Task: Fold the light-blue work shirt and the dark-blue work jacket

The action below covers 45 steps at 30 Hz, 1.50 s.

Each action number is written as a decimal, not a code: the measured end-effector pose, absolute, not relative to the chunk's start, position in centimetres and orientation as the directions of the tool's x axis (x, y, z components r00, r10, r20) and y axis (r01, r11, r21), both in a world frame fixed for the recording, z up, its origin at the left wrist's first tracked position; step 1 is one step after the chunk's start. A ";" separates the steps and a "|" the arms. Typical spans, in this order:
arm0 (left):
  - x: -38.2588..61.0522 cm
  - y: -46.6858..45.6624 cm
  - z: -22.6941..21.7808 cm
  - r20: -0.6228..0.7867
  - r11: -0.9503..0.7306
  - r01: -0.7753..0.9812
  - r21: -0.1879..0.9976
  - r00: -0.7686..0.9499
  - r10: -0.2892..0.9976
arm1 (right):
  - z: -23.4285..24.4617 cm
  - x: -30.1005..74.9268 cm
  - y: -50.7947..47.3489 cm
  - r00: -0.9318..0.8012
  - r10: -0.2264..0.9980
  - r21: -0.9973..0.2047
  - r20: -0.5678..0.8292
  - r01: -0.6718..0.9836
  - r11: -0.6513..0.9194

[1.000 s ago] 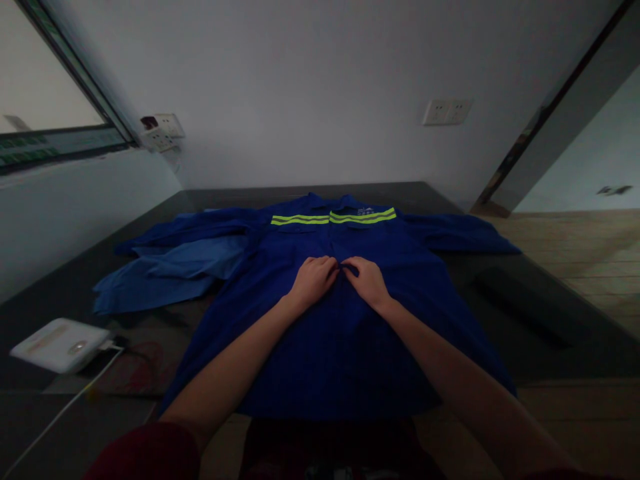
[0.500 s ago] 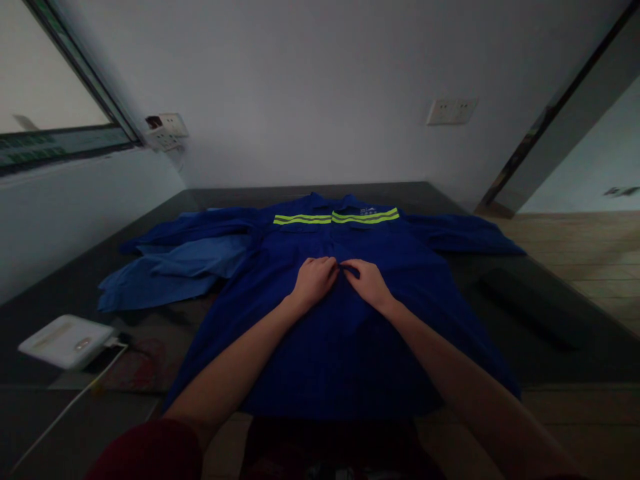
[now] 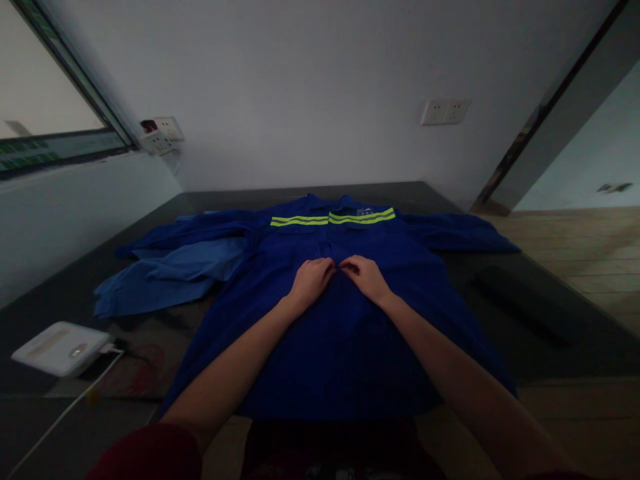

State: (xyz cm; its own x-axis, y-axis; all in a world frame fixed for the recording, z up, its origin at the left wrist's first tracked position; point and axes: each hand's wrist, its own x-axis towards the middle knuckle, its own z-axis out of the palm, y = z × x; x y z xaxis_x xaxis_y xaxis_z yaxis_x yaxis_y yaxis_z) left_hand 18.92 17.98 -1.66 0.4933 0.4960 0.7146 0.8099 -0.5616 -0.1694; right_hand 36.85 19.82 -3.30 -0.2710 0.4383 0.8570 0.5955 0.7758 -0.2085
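A dark blue work jacket [image 3: 345, 347] lies spread on the table, front side up, collar toward the wall and sleeves out to both sides. Yellow-green reflective stripes [image 3: 363, 217] cross its chest. My left hand [image 3: 314, 279] pinches the cloth at the jacket's front opening, below the stripes. Just to its right, my right hand [image 3: 364, 275] is closed in a pinch at the same opening, thumb against fingers. Whatever small fastening may lie between the fingertips is too small and dark to make out.
A lighter blue garment [image 3: 170, 273] lies under the jacket's left-side sleeve. At the near left is a white device [image 3: 63, 350] with a cable. A dark oblong object [image 3: 520, 303] rests on the dark table [image 3: 560, 347] at right. Wall sockets [image 3: 445, 112] are behind.
Both hands stay at the front opening, with only slight finger movement; the fingertips look a little farther apart. The whole view has shifted slightly.
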 end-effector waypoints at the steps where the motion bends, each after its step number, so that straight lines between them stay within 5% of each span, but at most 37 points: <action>1: 18.9 18.1 -1.7 0.710 -0.572 0.802 -0.169 0.502 0.494 | -3.3 36.9 19.7 -0.289 0.430 -0.187 0.855 0.601 0.777; 11: 18.5 18.6 -1.6 0.693 -0.613 0.772 -0.170 0.536 0.482 | -2.9 37.3 19.8 -0.428 0.379 -0.071 0.820 0.581 0.810; 25: 19.2 18.0 -2.0 0.663 -0.611 0.787 -0.089 0.504 0.553 | -3.5 36.6 20.1 -0.384 0.434 -0.028 0.815 0.723 0.691; 45: 19.5 18.6 -2.1 0.696 -0.642 0.718 0.270 0.314 0.645 | -3.7 35.9 19.1 -0.349 0.439 0.040 0.828 0.818 0.574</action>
